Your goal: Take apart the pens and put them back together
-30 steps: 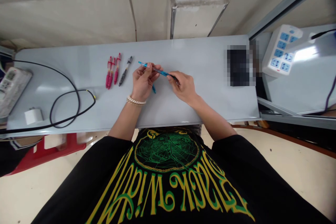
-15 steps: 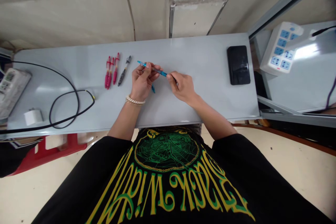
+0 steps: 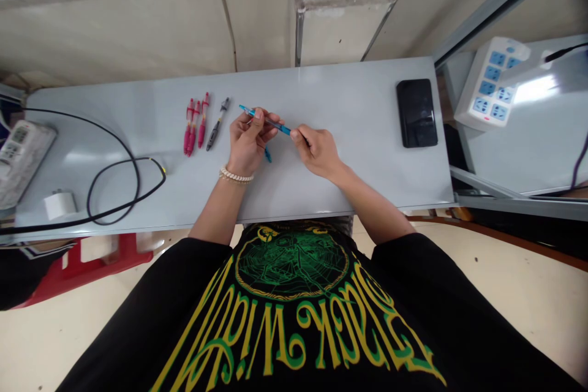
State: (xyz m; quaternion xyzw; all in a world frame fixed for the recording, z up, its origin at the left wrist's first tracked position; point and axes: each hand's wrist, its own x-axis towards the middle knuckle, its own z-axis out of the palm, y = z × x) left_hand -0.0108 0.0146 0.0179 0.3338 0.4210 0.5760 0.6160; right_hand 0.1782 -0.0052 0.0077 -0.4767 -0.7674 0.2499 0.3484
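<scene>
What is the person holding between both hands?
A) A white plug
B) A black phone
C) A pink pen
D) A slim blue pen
D. The slim blue pen is pinched in the fingers of the left hand, and its other end is held by the right hand.

Pink pens [image 3: 193,127], dark pen [image 3: 217,124] just left of hands [image 3: 249,146]; phone [image 3: 417,113] well right.

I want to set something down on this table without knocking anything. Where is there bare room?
Bare tabletop shows between the right hand, which holds the blue pen, and the phone. It's crowded at the left, with the pink pens, cable and power strip.
</scene>
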